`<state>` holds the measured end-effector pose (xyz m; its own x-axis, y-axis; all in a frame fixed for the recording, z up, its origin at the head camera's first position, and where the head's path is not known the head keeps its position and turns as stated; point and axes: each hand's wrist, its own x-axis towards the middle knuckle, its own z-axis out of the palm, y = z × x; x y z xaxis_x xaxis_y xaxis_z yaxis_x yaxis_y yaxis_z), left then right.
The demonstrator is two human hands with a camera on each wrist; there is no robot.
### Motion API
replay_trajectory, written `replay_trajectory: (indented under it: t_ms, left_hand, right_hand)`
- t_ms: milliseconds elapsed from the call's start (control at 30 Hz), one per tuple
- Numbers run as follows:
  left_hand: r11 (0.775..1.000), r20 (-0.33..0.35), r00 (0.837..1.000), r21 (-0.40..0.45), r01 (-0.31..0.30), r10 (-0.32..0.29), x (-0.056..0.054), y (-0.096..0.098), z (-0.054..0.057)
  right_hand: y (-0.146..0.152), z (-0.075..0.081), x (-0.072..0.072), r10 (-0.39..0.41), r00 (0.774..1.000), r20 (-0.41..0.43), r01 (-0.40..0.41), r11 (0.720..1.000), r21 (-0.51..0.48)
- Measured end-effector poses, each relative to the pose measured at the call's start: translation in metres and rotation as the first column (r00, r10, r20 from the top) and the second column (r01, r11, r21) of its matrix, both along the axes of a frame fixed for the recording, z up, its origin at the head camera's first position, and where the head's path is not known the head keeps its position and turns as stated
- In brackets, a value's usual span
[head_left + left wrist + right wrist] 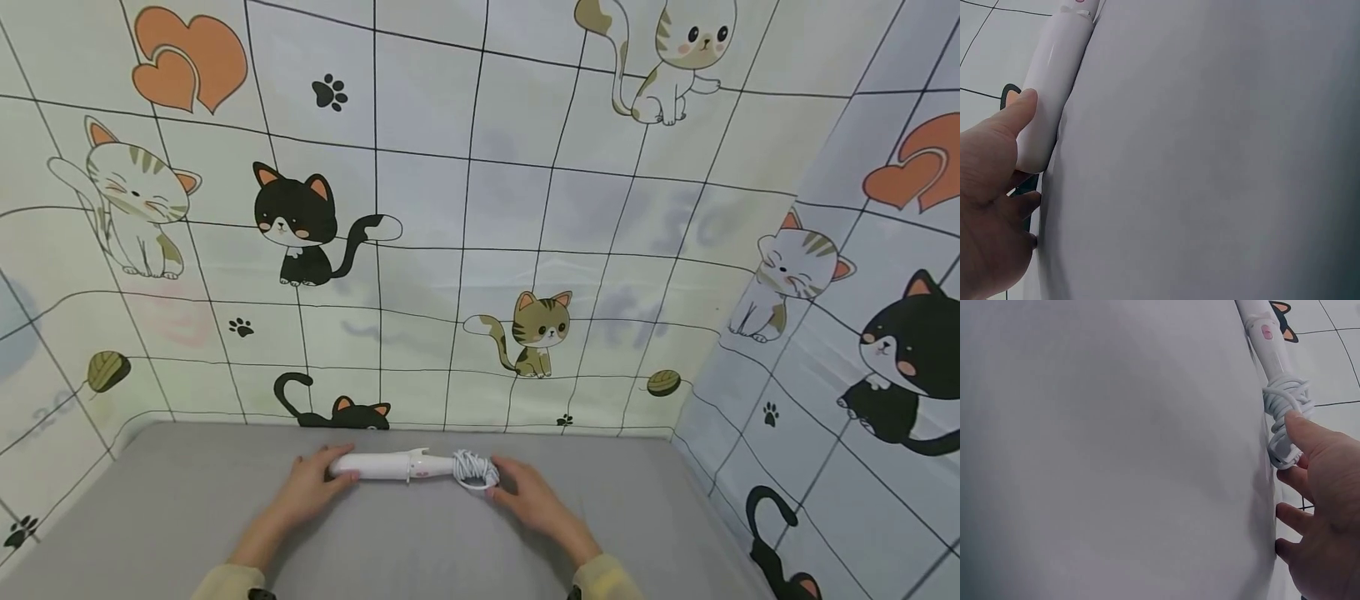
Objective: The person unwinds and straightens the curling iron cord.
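Note:
A white curling iron (pixel 382 466) lies sideways near the back of the grey table, its thick barrel to the left. A small pink switch (pixel 1267 332) shows on its narrower handle. White cord (pixel 472 469) is bundled in loops at the handle end. My left hand (pixel 313 483) grips the barrel's left end, thumb on the near side, as the left wrist view also shows; the other fingers are partly hidden behind it. At the opposite end, my right hand (pixel 534 497) pinches the bundled cord, thumb on top of the loops and index finger by the cord's lower end.
The grey tabletop (pixel 420 542) stretches in front of the curling iron and to both sides. Behind it rises a white backdrop (pixel 427 200) with a black grid and cartoon cats. A similar printed side panel (pixel 810 392) stands on the right.

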<state>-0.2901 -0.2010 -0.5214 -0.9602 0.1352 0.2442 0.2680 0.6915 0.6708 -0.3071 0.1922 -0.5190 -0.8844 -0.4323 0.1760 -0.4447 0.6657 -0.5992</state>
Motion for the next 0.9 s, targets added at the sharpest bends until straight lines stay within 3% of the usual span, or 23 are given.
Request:
replay_trajectory:
  t_ms: [333,567,767,900]
  left_hand:
    - [0.999,-0.020,1.000,-0.031,-0.011,0.010,-0.0034,-0.0010,-0.0046]
    - [0.999,-0.038,0.999,-0.020,-0.031,0.030,-0.0029,-0.0014,-0.0062]
    - [0.999,-0.057,0.998,0.020,-0.025,0.026,-0.0022,-0.0019,-0.0050]
    - [0.993,-0.019,0.999,0.112,-0.024,0.026,-0.0006,-0.0031,-0.0019]
  right_hand:
    - [-0.0028,-0.0025,0.0012,-0.045,0.999,0.026,0.045,0.999,0.000]
    - [-0.0031,-0.0040,-0.0003,-0.023,0.999,0.024,0.024,0.999,-0.031]
    - [0.0005,-0.0003,-0.0007,0.015,0.998,0.053,-0.009,0.993,-0.114]
    - [0.0013,0.0036,-0.0006,0.014,0.997,0.076,-0.001,0.987,-0.162]
